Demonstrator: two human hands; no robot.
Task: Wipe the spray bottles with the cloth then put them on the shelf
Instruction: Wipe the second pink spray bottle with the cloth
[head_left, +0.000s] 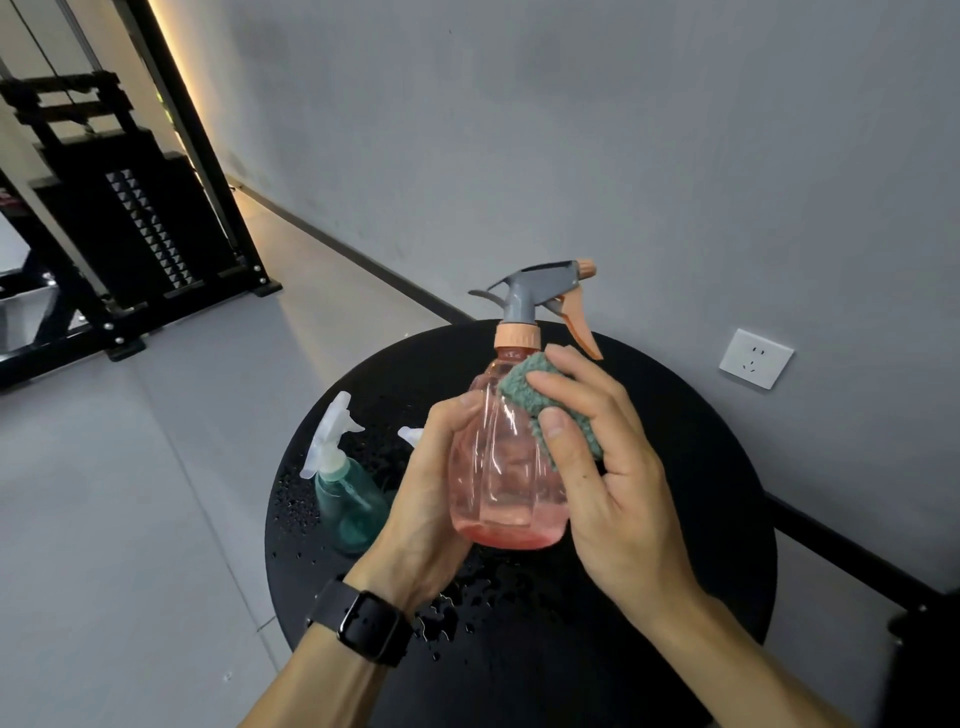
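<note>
Gym: weight-stack machine w/ black frame, grey floor.

**Grey room with a round black table**

A plain grey wall is met by a dark skirting board above a pale tiled floor. A white socket is set in the wall. A round black table, beaded with droplets, is seen near it. A black weight machine is lit by a warm light strip.

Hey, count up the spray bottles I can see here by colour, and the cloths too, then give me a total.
Pink spray bottle: 1
Teal spray bottle: 1
Bottle mostly hidden behind the left hand, only a white nozzle showing, colour unclear: 1
Green cloth: 1
Total: 4
</note>
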